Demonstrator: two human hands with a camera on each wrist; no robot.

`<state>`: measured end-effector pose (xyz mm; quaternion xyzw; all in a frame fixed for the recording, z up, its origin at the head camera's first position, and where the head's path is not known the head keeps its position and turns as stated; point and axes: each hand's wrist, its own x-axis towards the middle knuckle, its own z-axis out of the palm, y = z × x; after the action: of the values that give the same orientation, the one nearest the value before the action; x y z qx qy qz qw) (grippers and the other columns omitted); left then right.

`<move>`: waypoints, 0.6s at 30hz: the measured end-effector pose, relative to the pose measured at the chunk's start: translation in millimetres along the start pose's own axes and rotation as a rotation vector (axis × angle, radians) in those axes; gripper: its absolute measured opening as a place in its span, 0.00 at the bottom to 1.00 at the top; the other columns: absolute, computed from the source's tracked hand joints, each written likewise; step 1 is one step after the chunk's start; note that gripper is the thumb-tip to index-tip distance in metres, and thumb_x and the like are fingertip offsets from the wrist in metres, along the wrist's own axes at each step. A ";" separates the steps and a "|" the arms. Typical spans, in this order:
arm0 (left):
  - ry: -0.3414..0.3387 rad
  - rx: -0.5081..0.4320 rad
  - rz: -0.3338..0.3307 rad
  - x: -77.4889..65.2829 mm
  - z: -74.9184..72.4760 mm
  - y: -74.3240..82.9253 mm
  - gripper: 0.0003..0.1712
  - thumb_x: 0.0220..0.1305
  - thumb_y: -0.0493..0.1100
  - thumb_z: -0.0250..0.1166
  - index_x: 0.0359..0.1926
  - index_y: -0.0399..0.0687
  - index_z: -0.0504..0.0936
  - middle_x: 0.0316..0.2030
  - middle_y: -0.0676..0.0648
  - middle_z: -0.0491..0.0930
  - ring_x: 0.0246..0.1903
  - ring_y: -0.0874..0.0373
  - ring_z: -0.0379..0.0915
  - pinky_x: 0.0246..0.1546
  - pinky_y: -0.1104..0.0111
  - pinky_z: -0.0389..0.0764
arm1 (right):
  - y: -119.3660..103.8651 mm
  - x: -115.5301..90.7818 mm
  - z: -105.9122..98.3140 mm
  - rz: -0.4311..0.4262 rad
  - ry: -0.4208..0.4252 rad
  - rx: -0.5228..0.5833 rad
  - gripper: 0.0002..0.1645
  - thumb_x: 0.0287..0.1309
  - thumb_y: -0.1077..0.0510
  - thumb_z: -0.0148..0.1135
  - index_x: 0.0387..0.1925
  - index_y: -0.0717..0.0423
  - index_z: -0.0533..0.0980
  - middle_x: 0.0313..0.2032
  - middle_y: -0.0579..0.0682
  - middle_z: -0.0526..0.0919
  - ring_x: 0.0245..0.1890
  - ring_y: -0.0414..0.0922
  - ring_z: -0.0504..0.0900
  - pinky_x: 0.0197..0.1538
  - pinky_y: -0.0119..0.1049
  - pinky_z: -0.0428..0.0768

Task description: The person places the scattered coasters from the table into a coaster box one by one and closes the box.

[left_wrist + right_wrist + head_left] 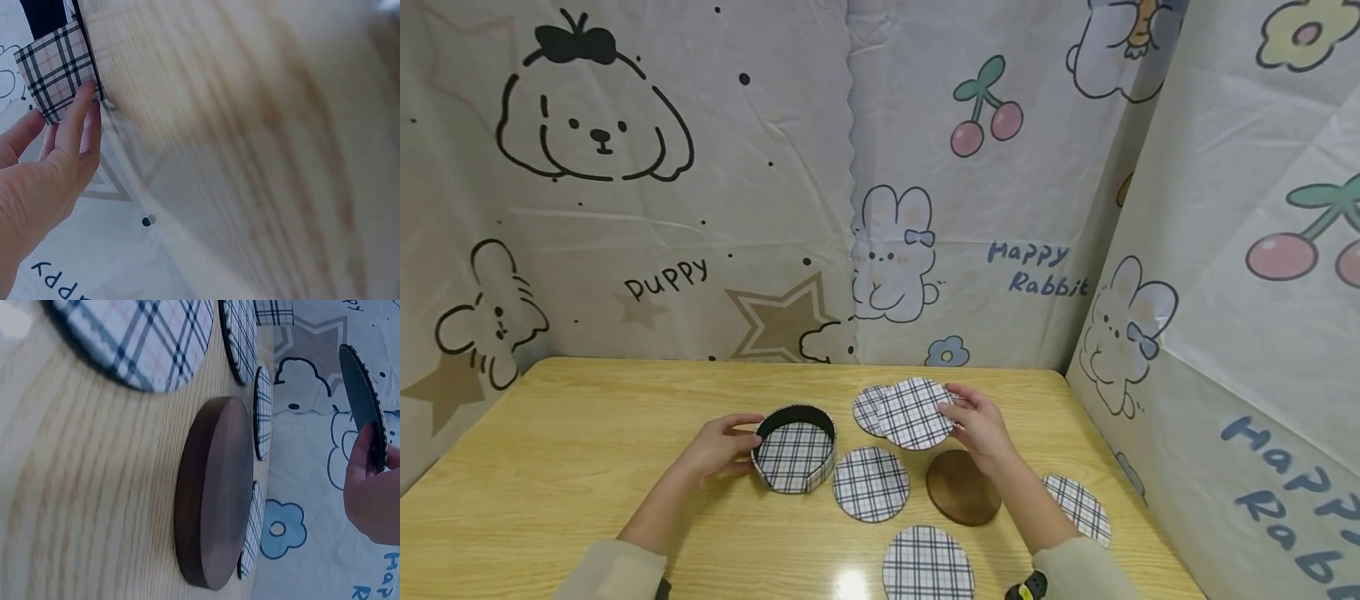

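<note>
My left hand holds the left side of a round plaid coaster holder with a black inner wall. In the left wrist view, its fingers lie against the plaid outer wall, the thumb close to the rim. Inside the holder lies a round plaid face. My right hand pinches a round plaid coaster by its right edge, above the table. The right wrist view shows this coaster's dark underside. Behind it, a second plaid coaster is partly covered.
A brown wooden disc lies below my right hand. Plaid coasters lie around it: one beside the holder, one near the front, one right of my forearm. Printed cloth hangs behind the wooden table.
</note>
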<state>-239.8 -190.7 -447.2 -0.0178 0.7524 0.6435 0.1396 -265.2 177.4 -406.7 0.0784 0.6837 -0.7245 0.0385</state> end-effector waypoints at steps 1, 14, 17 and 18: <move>-0.002 -0.004 0.001 0.6 -0.1 -0.3 0.29 0.66 0.35 0.54 0.66 0.31 0.60 0.58 0.25 0.66 0.47 0.48 0.77 0.44 0.57 0.81 | 0.8 0.0 2.7 0.000 0.000 -0.005 0.27 0.59 0.66 0.57 0.61 0.63 0.65 0.42 0.50 0.74 0.35 0.38 0.77 0.37 0.28 0.79; -0.002 -0.011 0.007 0.6 -0.9 -0.1 0.28 0.66 0.34 0.54 0.65 0.31 0.60 0.57 0.26 0.67 0.45 0.49 0.77 0.42 0.58 0.82 | 9.5 -3.8 43.2 -0.007 -0.063 -0.012 0.25 0.58 0.65 0.59 0.58 0.60 0.69 0.38 0.49 0.73 0.34 0.39 0.76 0.36 0.31 0.78; -0.004 -0.007 0.009 1.1 -1.4 -1.0 0.28 0.66 0.35 0.54 0.65 0.31 0.60 0.56 0.27 0.68 0.45 0.50 0.77 0.42 0.58 0.82 | 10.8 -5.4 52.3 -0.007 -0.081 -0.001 0.24 0.58 0.65 0.60 0.57 0.60 0.70 0.37 0.48 0.71 0.34 0.39 0.74 0.35 0.31 0.77; -0.007 -0.007 0.010 1.3 -1.2 -1.4 0.29 0.66 0.35 0.54 0.65 0.31 0.60 0.55 0.28 0.68 0.44 0.50 0.77 0.42 0.58 0.82 | 11.4 -5.9 54.9 -0.005 -0.086 0.003 0.24 0.57 0.65 0.60 0.56 0.60 0.70 0.36 0.48 0.70 0.33 0.39 0.73 0.34 0.31 0.76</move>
<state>-241.0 -192.0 -448.7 -0.0123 0.7497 0.6470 0.1386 -260.8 121.7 -414.1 0.0455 0.6807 -0.7282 0.0659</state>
